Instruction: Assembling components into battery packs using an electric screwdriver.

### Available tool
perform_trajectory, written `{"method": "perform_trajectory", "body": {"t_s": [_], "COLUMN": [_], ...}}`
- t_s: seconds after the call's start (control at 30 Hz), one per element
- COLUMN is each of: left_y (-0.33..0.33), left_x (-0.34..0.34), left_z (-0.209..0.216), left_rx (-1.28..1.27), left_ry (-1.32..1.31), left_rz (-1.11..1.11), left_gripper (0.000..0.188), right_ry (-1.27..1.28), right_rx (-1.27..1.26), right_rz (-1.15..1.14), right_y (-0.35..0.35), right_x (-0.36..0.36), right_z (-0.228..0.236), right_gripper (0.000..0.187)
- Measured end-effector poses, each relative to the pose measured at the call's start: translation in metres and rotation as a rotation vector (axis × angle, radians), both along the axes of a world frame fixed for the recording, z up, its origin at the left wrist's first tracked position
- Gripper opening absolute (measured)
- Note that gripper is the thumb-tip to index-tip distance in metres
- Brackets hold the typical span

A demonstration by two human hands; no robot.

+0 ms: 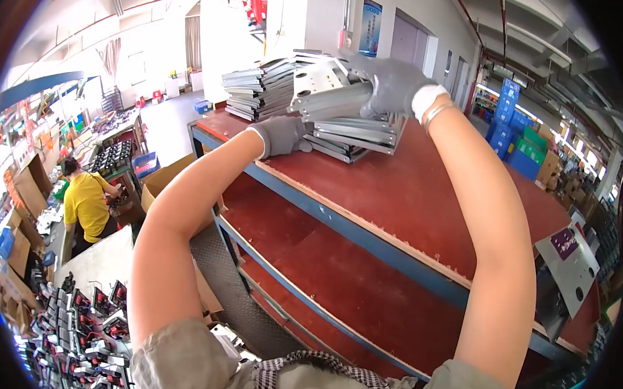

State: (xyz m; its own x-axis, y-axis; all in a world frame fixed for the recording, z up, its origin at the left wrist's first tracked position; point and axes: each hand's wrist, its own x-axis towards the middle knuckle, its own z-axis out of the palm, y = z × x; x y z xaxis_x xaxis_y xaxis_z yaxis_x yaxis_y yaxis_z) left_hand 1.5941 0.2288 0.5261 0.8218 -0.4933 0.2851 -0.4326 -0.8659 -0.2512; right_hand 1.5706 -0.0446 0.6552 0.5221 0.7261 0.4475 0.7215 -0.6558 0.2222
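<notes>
A grey bent sheet-metal panel with round holes [319, 81] is tilted on top of a low stack of similar panels [349, 133], between my hands. My right hand [394, 87], in a grey glove, is closed over the panel's far right side. At its near left corner my left hand [283, 135], also gloved, has its fingers curled in against the metal; part of that grip is hidden. Right behind is a taller pile of stacked metal panels [259, 88].
The red-topped bench [409, 192] has a blue metal edge and shelves below. Another metal panel [567, 265] lies at its right end. A person in a yellow shirt [88, 205] works at the left. Black and red parts [76, 330] crowd the lower left; blue crates [502, 119] stand far right.
</notes>
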Motion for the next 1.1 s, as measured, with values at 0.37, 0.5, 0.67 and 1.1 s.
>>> {"method": "perform_trajectory", "body": {"t_s": [0.37,0.5,0.67,1.1], "left_y": [-0.121,-0.155,-0.126,-0.134], "left_x": [-0.09,-0.146,-0.211,-0.16], "left_z": [0.003,-0.01,-0.082,0.018], "left_rx": [0.015,-0.165,-1.046,-1.336], "left_ry": [-0.247,-0.44,-0.574,-0.845], "left_rz": [-0.061,-0.149,-0.456,-0.29], "left_gripper": [0.052,0.038,0.032,0.067], "right_ry": [0.322,0.326,0.321,0.404], "right_rx": [-0.098,-0.032,0.035,0.402], "right_rz": [-0.148,-0.146,-0.116,-0.096], "right_y": [-0.058,-0.066,-0.06,-0.063], "right_x": [-0.009,-0.032,-0.068,-0.03], "right_z": [0.031,0.022,0.016,-0.008], "right_gripper": [0.091,0.081,0.069,0.071]}}
